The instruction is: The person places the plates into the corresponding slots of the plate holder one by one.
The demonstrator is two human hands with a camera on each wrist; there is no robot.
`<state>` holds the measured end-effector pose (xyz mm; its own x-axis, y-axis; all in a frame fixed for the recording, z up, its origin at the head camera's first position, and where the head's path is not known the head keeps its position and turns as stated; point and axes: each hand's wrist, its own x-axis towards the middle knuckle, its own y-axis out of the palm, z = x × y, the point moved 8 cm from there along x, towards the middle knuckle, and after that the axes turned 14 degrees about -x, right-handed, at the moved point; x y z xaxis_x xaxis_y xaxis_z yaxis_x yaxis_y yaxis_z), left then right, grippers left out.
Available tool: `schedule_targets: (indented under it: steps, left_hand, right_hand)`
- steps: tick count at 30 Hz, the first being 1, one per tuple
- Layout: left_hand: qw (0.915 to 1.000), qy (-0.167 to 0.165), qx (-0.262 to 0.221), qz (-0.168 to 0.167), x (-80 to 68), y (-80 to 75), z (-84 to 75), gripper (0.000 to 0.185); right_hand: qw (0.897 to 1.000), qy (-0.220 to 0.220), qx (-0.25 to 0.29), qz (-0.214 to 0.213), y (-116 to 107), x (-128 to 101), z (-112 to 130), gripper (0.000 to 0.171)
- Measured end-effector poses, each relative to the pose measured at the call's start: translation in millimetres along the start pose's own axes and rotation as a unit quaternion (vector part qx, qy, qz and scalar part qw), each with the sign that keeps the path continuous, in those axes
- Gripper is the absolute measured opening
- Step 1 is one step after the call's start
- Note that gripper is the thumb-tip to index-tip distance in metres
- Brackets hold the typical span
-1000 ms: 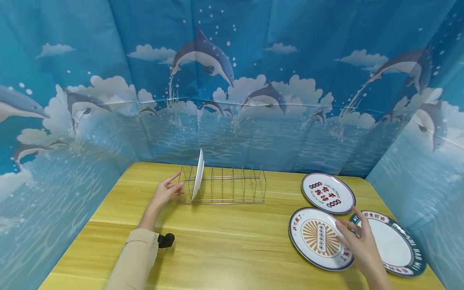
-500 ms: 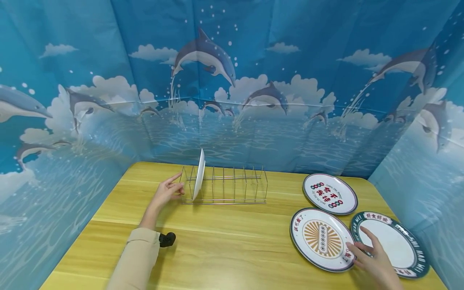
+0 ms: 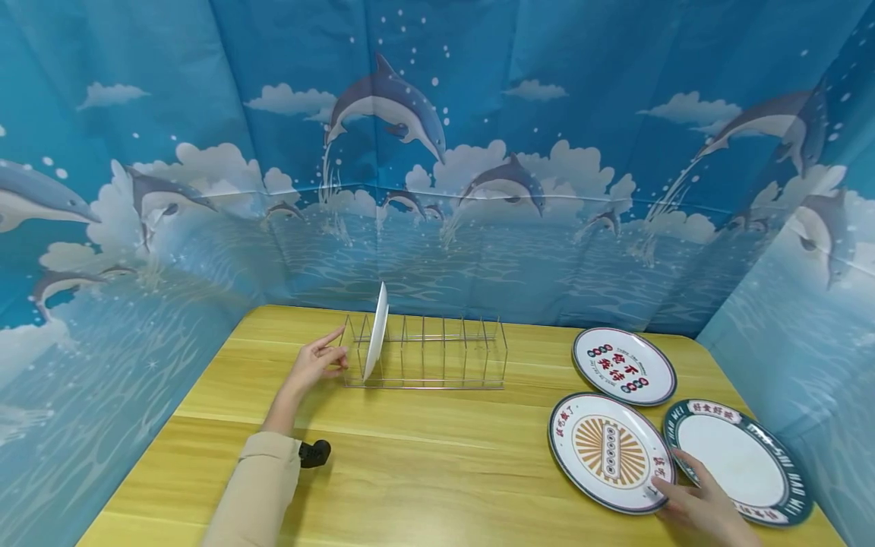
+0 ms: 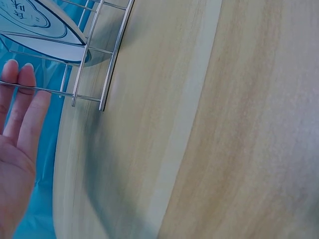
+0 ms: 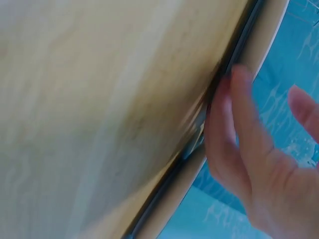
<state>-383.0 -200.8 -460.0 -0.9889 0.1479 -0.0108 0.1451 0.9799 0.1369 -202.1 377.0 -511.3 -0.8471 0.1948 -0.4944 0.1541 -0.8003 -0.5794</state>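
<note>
Right grip: right hand [image 3: 704, 510] at the table's near right corner, fingers nearly straight and laid against the near rim of the sunburst plate [image 3: 611, 451]. The right wrist view showed fingertips [image 5: 234, 94] pressed to the plate's dark edge, seemingly to work under it. Nothing was clasped yet, as far as the blur allows.

Sunburst plate: flat on the table [image 3: 424, 463], face up, round, so no long axis. Its printed central bar ran roughly 12 to 6 o'clock. It lay at about 4 o'clock from the rack.

Neighbouring plates: green-rimmed plate [image 3: 740, 459] just beside at 3 o'clock, rims touching or overlapping. Red-lettered plate [image 3: 623, 365] at 12 o'clock, close, contact uncertain.

Left grip: left hand [image 3: 316, 365] at the left end of the wire dish rack [image 3: 431, 353], fingers relaxed and extended, tips at or touching the end wire, likely to steady it. It held nothing.

Rack: long axis left to right across the table. One white plate [image 3: 375, 331] stood on edge in a left slot, leaning slightly.

Other: small black object [image 3: 314, 453] beside the beige sleeve [image 3: 256, 490]. Dolphin-print backdrop [image 3: 437, 152] on three sides.
</note>
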Motion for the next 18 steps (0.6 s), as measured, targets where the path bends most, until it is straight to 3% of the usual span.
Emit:
schedule_targets:
  steps: [3, 10, 13, 18]
  left_hand:
    - [1.0000, 0.000, 0.004, 0.003, -0.4, 0.2, 0.5, 0.056]
    - [1.0000, -0.005, 0.001, 0.006, -0.3, 0.3, 1.8, 0.057]
    - [1.0000, -0.003, 0.002, 0.006, 0.1, 0.4, 1.9, 0.057]
    - [1.0000, 0.001, 0.002, 0.006, -0.1, -0.4, 1.4, 0.057]
  right_hand:
    - [0.998, 0.010, 0.051, 0.023, 7, -4, 5, 0.100]
    - [0.994, 0.017, 0.102, 0.031, 10, 5, 0, 0.091]
    - [0.988, 0.017, 0.152, 0.031, 10, 9, -2, 0.091]
    - [0.970, 0.002, 0.228, 0.079, 13, 11, 0, 0.092]
